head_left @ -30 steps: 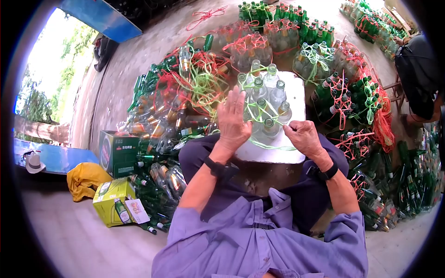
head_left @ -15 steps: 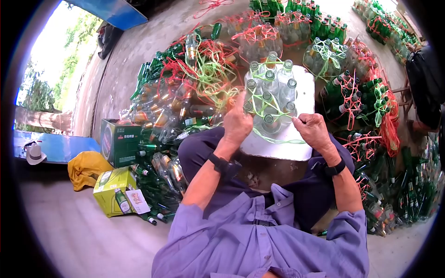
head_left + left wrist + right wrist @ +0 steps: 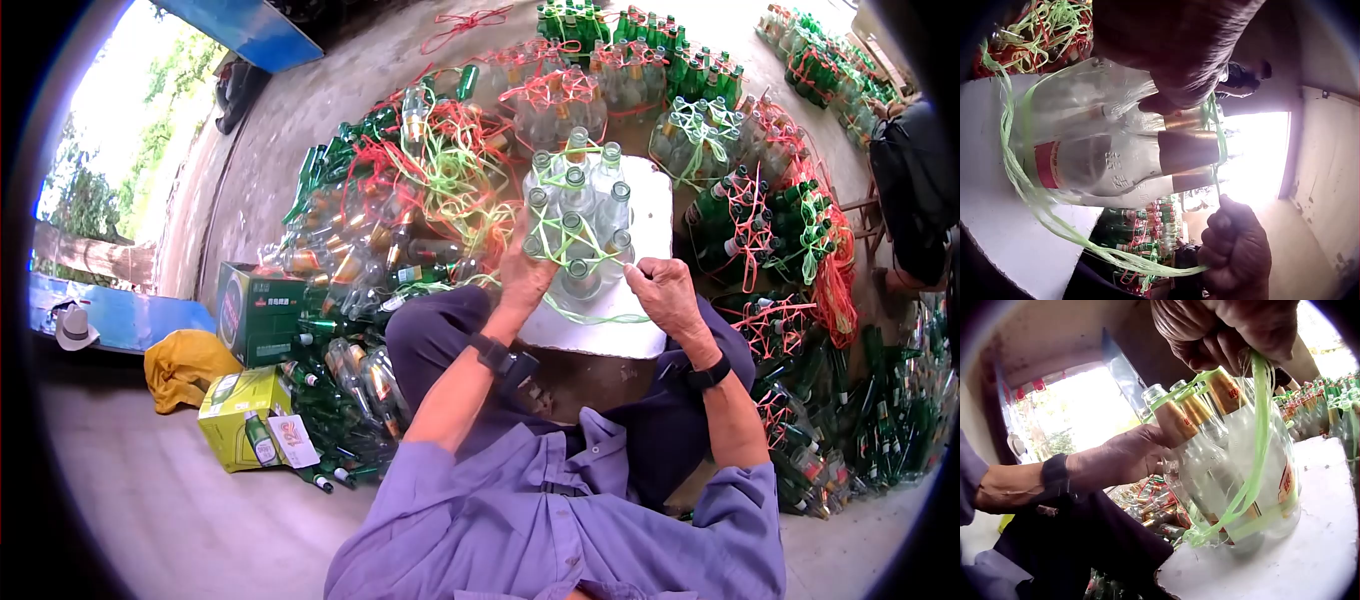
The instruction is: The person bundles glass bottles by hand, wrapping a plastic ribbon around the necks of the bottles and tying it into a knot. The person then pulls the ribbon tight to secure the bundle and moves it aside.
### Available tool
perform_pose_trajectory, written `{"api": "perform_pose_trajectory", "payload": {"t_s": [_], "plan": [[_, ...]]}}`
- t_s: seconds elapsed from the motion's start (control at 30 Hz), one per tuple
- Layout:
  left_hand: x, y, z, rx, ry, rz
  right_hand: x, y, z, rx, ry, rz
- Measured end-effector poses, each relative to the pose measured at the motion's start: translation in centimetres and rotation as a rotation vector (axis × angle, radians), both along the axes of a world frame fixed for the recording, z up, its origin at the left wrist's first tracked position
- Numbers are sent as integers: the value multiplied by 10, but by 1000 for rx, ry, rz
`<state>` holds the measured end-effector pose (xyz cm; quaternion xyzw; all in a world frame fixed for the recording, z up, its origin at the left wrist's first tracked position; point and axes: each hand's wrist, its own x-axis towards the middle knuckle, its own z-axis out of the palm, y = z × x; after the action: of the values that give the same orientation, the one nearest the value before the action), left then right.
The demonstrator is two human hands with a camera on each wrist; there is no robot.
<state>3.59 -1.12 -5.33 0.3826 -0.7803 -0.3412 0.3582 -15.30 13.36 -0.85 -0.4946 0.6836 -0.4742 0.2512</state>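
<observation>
From where I follow the work, the right hand comes first, fingers clamped on green cord, a thin strand running to the bottle necks and a thicker length looping down towards the bases. The left hand touches an outer neck, thumb against the glass; I cannot tell how far its hidden fingers curl. Between the hands, the clear bottles stand upright in a close cluster on the white board. I judge this to be tightening: I would draw the strand evenly, keep it level below the rims and brace the opposite side so that nothing tips. The cluster sits towards the board's left side, so I would pull gently that way; bare surface on the right offers more room. Beyond the left edge lie tangled cord and loose bottles, easy to snag; farther off stand bound bundles.
</observation>
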Motion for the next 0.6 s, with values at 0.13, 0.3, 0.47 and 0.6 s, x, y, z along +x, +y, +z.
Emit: {"api": "perform_pose_trajectory", "payload": {"t_s": [0.13,0.3,0.47,0.6], "plan": [[2,-17,-5,-138,12,-45,4,1,0,-25,53,-8],[13,-52,12,183,105,-225,21,-13,2,-53,89,27],[17,-81,9,464,138,-310,27,-23,3,-33,25,20],[26,-76,11,531,70,-298,24,-21,0,15,34,3]]}}
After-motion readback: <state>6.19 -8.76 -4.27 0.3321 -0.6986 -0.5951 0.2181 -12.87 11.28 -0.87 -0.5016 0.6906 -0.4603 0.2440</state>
